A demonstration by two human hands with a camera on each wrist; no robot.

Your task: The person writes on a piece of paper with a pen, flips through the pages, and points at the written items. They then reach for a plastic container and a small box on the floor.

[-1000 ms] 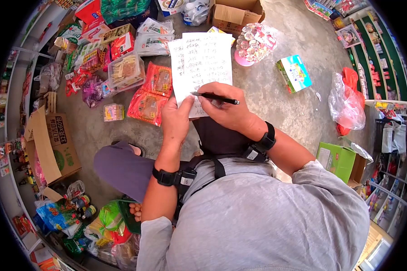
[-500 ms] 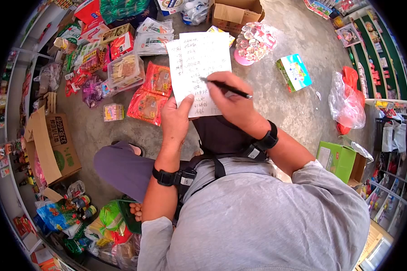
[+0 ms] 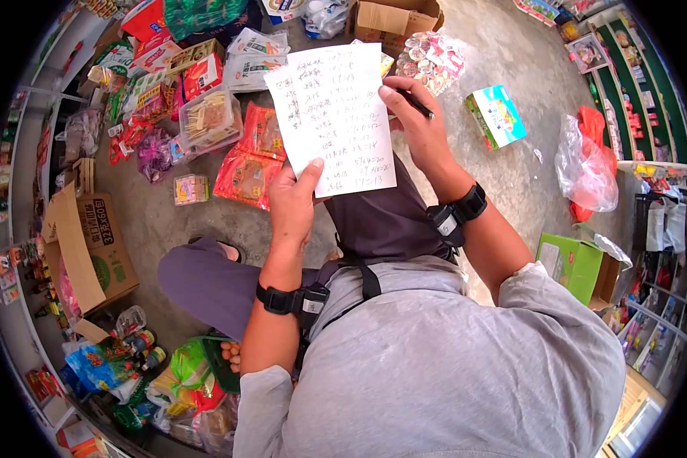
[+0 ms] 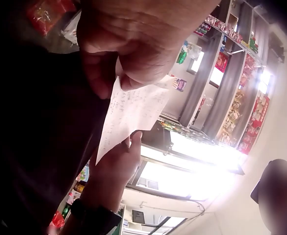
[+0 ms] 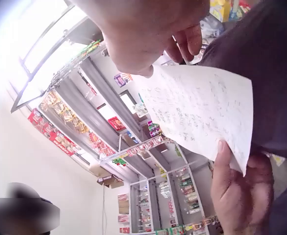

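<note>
Head view: above the floor, the left hand pinches the handwritten sheets near their lower-left corner; the right hand holds a pen at their right edge. Steady, flat paper should aid neat writing.

sheets: matt paper | pen: smooth, plastic-looking | shirt: matt cloth | floor: matt concrete | red packets: glossy plastic
</note>
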